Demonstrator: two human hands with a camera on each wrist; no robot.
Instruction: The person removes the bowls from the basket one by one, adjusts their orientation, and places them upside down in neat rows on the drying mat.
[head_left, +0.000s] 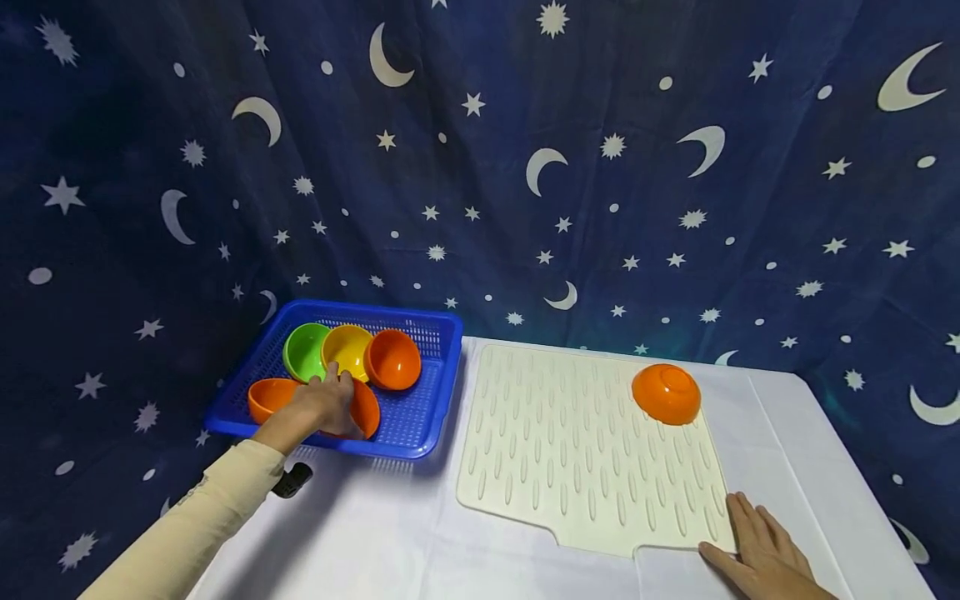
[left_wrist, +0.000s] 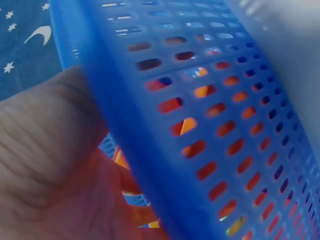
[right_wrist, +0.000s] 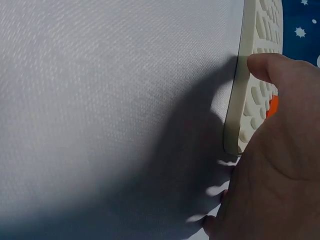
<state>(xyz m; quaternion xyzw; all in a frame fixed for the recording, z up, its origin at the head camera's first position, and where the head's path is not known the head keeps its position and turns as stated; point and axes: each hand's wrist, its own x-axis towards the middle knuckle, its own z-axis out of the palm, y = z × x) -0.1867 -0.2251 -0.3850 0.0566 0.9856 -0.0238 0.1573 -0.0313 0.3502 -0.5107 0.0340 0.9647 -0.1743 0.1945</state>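
Observation:
In the head view my left hand (head_left: 330,406) reaches into a blue slotted basket (head_left: 452,367) and grips an orange bowl (head_left: 366,408) near the front side. The hand covers part of that bowl. Around it in the basket are a green bowl (head_left: 302,354), a yellow bowl (head_left: 347,346), another orange bowl (head_left: 393,360) and one more orange bowl (head_left: 270,398) at the front left. My right hand (head_left: 761,550) rests with fingers extended at the near right corner of a cream ridged mat (head_left: 577,433). The thumb touches the mat's edge in the right wrist view.
An orange bowl (head_left: 666,393) lies upside down at the mat's far right. Basket and mat stand on a table with a white cloth (head_left: 375,525). A dark blue curtain (head_left: 480,167) with moons and stars hangs behind and at the sides.

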